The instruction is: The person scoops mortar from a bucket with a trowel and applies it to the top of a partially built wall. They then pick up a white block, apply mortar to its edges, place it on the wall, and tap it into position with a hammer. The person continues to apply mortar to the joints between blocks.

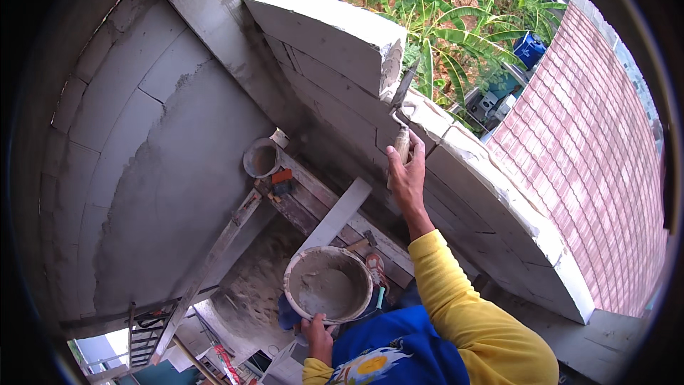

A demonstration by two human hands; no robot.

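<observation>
My right hand (406, 171) is closed on the wooden handle of a trowel (402, 142); its metal blade is raised at the wall's top, beside the end face of the upper grey block (320, 36). A pale mortar layer (520, 199) runs along the lower blocks' top. My left hand (318, 331) grips the near rim of a round bucket (326, 281) of grey mortar, low in front of me.
Below are wooden planks (306, 210) holding a second bucket (262, 158), an orange tool (282, 175) and a hammer (360, 242). A partly plastered wall (164, 185) and ladder (146, 335) stand left. Beyond the wall are banana plants (449, 36) and a tiled roof (577, 157).
</observation>
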